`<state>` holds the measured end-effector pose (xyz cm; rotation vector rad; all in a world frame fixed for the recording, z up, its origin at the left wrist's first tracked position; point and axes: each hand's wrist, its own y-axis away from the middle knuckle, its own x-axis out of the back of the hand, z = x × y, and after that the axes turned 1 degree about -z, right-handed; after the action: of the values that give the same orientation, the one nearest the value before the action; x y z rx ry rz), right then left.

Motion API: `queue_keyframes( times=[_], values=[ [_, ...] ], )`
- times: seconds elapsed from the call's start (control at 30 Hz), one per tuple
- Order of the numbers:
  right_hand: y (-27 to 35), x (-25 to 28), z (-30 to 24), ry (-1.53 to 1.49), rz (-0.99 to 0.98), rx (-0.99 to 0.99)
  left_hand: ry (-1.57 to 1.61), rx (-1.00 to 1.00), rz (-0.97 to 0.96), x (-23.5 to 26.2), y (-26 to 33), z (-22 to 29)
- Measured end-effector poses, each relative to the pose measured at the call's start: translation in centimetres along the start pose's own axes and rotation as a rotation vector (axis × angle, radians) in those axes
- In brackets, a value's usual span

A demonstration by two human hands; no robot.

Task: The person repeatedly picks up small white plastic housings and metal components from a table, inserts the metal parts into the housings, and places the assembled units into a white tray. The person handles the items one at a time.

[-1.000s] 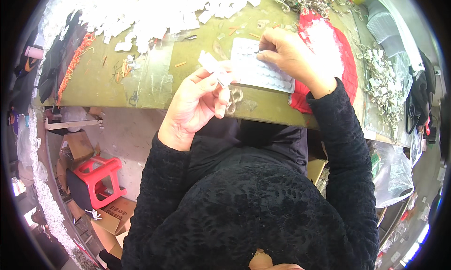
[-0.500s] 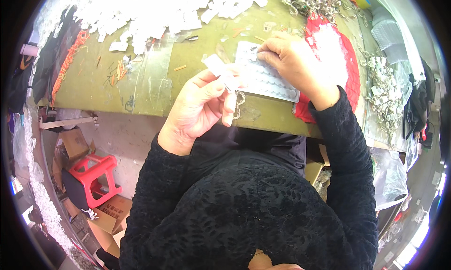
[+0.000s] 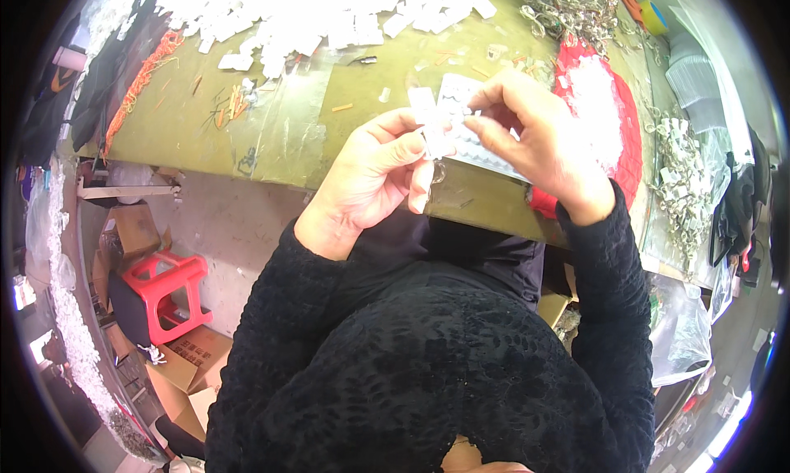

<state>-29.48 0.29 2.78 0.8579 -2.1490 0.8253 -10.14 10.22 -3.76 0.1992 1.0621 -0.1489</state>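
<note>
From the head view, the left hand (image 3: 374,173) pinched a small white strip (image 3: 428,127) in a closed grip above the near edge of the bench (image 3: 247,136). The right hand (image 3: 539,140) closed its fingers on a white card sheet (image 3: 461,115) just beside it. A big pile of white pieces (image 3: 329,12) lay far off, so much apparently remained. Both hands had risen and drawn together since the earlier frame.

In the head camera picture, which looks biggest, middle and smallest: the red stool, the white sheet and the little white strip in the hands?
1. Red stool
2. White sheet, partly hidden by the right hand
3. White strip in the left hand

Hands are nearer, so real sizes stay unsure.
</note>
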Motion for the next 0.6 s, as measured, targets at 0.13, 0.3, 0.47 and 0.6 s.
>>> queue_keyframes(
  times=[0.13,0.3,0.47,0.6],
  values=[
    [-0.4,-0.8,-1.7,0.106,0.041,0.232,0.016,-0.02,-0.035,-0.1,0.0,-0.1],
    [-0.4,-1.1,-1.9,0.126,0.056,0.411,0.016,-0.015,-0.034,-0.1,0.0,0.0],
    [-0.3,-0.8,-1.9,-0.091,0.06,0.218,0.003,0.009,-0.016,-0.2,0.0,0.0],
    [-0.4,-0.9,-2.1,-0.149,-0.035,0.107,0.008,0.012,-0.039,-0.2,0.0,0.0]
  ],
)
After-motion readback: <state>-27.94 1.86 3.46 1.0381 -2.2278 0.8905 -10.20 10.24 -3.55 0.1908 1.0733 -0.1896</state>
